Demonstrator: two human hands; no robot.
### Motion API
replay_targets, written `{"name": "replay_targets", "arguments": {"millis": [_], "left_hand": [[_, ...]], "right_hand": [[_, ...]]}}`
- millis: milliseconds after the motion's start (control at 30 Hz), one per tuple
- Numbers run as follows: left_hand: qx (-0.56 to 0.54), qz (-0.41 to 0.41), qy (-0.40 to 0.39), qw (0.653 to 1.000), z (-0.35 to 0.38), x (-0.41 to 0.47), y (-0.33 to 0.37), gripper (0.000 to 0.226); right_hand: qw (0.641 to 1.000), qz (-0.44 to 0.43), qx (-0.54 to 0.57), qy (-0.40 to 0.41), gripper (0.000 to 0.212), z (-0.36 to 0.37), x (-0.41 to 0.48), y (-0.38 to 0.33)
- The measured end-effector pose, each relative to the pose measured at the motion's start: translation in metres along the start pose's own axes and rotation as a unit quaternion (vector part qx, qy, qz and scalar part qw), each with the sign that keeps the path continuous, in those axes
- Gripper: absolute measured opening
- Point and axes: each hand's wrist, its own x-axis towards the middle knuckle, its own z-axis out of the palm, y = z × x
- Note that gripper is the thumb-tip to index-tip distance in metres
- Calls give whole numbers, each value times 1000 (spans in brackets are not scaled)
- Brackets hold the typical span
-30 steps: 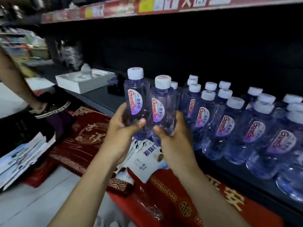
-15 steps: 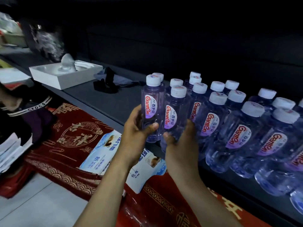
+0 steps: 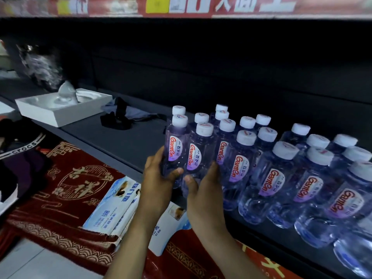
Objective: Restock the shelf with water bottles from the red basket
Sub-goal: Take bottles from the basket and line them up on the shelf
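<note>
Head view: hands (image 3: 158, 186) (image 3: 204, 192) grip two "GamCn"-labelled bottles (image 3: 174, 152) (image 3: 198, 160) at shelf (image 3: 120, 141) edge.

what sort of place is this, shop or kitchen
Most likely a shop: rows of identical labelled water bottles on a dark display shelf, and a red printed strip along the shelf edge above.

The water bottles (image 3: 270, 183) have labels reading "Ganten"; a white band (image 3: 24, 147) says "crocs"; the red cloth (image 3: 80, 184) shows "吉祥".

water bottles (image 3: 270, 182): 18 by caps | hands (image 3: 159, 184): 2 | white box (image 3: 60, 112): 1
</note>
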Motion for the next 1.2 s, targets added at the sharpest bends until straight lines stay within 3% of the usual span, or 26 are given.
{"name": "replay_targets", "arguments": {"millis": [200, 333, 567, 800, 1033, 1200], "left_hand": [[57, -5, -34, 998, -4, -1, -15, 69], [96, 2, 2, 995, -3, -3, -17, 68], [116, 4, 25, 993, 6, 6, -21, 68], [126, -10, 46, 991, 11, 7, -18, 63], [155, 6, 8, 988, 6, -4, -12, 65], [259, 19, 5, 966, -9, -35, -7, 67]], "right_hand": [[995, -11, -100, -17, 84, 3, -4, 4], [991, -14, -132, -10, 90, 4, -3, 4], [990, -22, -136, 34, 88, 13, 6, 8], [993, -11, -116, 12, 80, 12, 9, 4], [999, 24, -27, -16, 85, 7, -9, -2], [995, 0, -97, -32, 79, -3, -32, -6]]}}
